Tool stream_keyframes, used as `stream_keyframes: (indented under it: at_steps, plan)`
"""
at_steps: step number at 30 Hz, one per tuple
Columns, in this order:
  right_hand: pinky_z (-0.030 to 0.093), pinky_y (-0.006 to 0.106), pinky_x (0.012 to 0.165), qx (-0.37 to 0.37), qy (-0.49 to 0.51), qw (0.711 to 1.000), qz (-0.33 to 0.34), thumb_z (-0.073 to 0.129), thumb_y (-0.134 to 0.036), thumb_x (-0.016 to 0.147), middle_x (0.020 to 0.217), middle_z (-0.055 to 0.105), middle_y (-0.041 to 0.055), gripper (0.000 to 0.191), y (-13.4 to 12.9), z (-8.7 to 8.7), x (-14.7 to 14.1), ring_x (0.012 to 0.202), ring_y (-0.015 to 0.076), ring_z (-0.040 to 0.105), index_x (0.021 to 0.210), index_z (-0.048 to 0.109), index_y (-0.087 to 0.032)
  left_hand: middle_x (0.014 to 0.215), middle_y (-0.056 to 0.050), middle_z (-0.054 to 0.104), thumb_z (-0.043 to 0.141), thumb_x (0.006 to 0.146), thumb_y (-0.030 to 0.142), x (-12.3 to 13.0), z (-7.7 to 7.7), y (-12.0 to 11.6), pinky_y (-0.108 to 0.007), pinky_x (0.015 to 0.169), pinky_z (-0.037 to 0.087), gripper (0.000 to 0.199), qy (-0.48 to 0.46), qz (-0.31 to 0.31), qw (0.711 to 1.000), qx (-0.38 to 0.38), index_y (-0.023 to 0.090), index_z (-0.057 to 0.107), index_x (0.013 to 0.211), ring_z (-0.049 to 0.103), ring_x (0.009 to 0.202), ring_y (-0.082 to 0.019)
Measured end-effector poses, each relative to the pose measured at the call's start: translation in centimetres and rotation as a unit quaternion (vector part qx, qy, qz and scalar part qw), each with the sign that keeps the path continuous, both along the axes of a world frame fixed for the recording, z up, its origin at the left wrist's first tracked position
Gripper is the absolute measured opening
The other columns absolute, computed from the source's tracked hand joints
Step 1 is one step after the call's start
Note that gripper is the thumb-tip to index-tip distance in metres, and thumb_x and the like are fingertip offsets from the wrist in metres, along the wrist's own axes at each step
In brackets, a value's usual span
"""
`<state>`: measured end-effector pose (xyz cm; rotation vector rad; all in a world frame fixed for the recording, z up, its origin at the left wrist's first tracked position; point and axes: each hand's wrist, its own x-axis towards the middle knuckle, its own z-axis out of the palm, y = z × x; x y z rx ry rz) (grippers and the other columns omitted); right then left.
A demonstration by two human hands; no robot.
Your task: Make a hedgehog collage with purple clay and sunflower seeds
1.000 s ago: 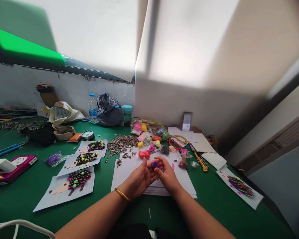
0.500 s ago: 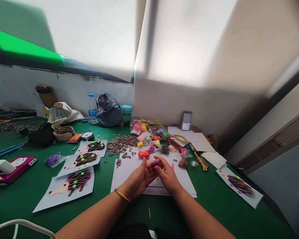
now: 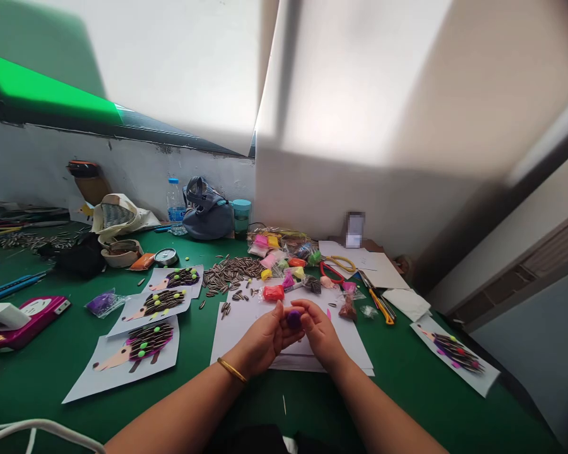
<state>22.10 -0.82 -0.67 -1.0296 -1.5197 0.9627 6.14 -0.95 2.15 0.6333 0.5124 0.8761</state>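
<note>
A ball of purple modelling clay [image 3: 294, 319] sits between my two cupped hands, above a stack of white paper [image 3: 348, 353]. My left hand [image 3: 264, 337] cradles it from the left, the thumb pointing up. My right hand [image 3: 322, 334] curls round it from the right, thumb tip beside the ball and fingers behind it. Part of a pink piece [image 3: 329, 313] shows on the paper past my right hand; the rest is hidden. A red clay packet [image 3: 273, 292] lies just beyond my fingertips.
Sunflower seeds [image 3: 231, 272] are heaped behind the paper, beside several bagged clays [image 3: 284, 258]. Hedgehog pictures [image 3: 142, 347] lie at left, another picture [image 3: 454, 356] at right. Scissors [image 3: 339, 265], a yellow-handled cutter [image 3: 383, 309], a power strip [image 3: 52, 315] and a purple clay packet [image 3: 106, 304] lie around.
The purple clay ball shows more fully now and sits slightly lower and further left. My right hand has shifted a little, its fingers uncovering the ball.
</note>
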Motion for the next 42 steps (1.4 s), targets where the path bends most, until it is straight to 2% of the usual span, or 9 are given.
stream_keyframes:
  at_steps: [3,5,9,14,21,27,33,38,42]
  plan:
    - [0.049,0.039,0.094,0.021,0.001,1.000,-0.002,0.035,-0.061,0.095,0.118,0.064,0.0095,0.052,-0.1,0.0,0.2,0.110,0.0251,0.060,0.116,0.061,-0.022,0.099,-0.013,0.073,0.068,0.087,0.034,0.0,-0.2,0.1,-0.038,0.093,0.049,0.025,0.046,0.005,0.999,0.023,0.012,0.071,0.099,0.069,0.094,-0.022]
    - [0.049,0.040,0.095,0.033,-0.015,0.999,-0.003,0.041,-0.059,0.094,0.120,0.063,0.0097,0.049,-0.2,0.1,0.2,0.111,0.0255,0.059,0.121,0.059,-0.023,0.098,-0.012,0.073,0.070,0.086,0.030,-0.1,-0.2,0.1,-0.035,0.091,0.051,0.023,0.049,0.006,0.998,0.026,0.011,0.071,0.099,0.069,0.092,-0.021]
    - [0.043,0.045,0.103,0.085,-0.103,0.991,-0.023,0.072,-0.044,0.079,0.125,0.059,0.0079,0.060,-0.4,0.3,0.0,0.117,0.0274,0.054,0.133,0.052,-0.027,0.108,-0.014,0.072,0.061,0.093,0.029,-0.2,0.2,0.0,-0.029,0.088,0.051,0.025,0.005,0.028,1.000,-0.001,0.012,0.068,0.109,0.068,0.100,-0.021]
    - [0.048,0.044,0.095,0.096,-0.135,0.985,-0.053,0.070,-0.030,0.079,0.121,0.060,0.0081,0.054,-0.4,0.5,-0.3,0.110,0.0269,0.055,0.131,0.054,-0.028,0.114,-0.015,0.070,0.042,0.101,0.039,-0.3,0.6,-0.1,-0.030,0.092,0.050,0.040,-0.051,-0.016,0.998,-0.016,0.011,0.066,0.115,0.067,0.106,-0.022]
    - [0.050,0.039,0.088,0.043,-0.086,0.994,-0.057,0.059,-0.034,0.087,0.116,0.061,0.0075,0.035,-0.6,0.1,-0.7,0.098,0.0225,0.060,0.120,0.056,-0.025,0.118,-0.017,0.069,0.041,0.100,0.044,-0.2,0.3,-0.2,-0.039,0.109,0.039,0.044,-0.043,-0.025,0.999,-0.016,0.010,0.066,0.114,0.060,0.119,-0.025]
    - [0.053,0.038,0.086,-0.004,-0.010,1.000,0.005,0.056,-0.057,0.086,0.116,0.064,0.0078,0.048,-0.2,0.4,-0.3,0.101,0.0246,0.062,0.121,0.057,-0.024,0.116,-0.017,0.069,0.042,0.100,0.043,-0.1,0.5,-0.1,-0.041,0.112,0.036,0.043,-0.045,-0.015,0.998,-0.035,0.009,0.066,0.112,0.063,0.114,-0.025]
    - [0.055,0.036,0.072,-0.046,0.003,0.999,-0.009,0.058,-0.057,0.086,0.100,0.069,0.0063,0.044,0.1,0.1,-0.2,0.087,0.0241,0.065,0.113,0.060,-0.024,0.115,-0.017,0.069,0.045,0.099,0.043,0.1,0.2,-0.3,-0.043,0.115,0.031,0.041,-0.035,-0.029,0.999,-0.019,0.010,0.067,0.110,0.062,0.116,-0.025]
    - [0.047,0.043,0.098,0.027,-0.005,0.998,-0.051,0.037,-0.056,0.097,0.119,0.064,0.0095,0.047,-0.2,0.6,-0.2,0.113,0.0253,0.059,0.125,0.056,-0.023,0.113,-0.014,0.071,0.061,0.092,0.036,0.0,-0.3,-0.2,-0.047,0.110,0.035,0.027,0.009,0.000,1.000,0.019,0.015,0.070,0.106,0.064,0.113,-0.026]
    - [0.037,0.048,0.109,0.115,-0.060,0.986,-0.108,0.030,-0.053,0.100,0.135,0.054,0.0094,0.048,-0.1,1.6,-0.3,0.129,0.0249,0.048,0.135,0.048,-0.025,0.114,-0.015,0.070,0.070,0.084,0.036,0.5,-0.3,-0.6,-0.048,0.108,0.037,0.029,0.087,-0.030,0.992,0.084,0.014,0.073,0.103,0.062,0.114,-0.030]
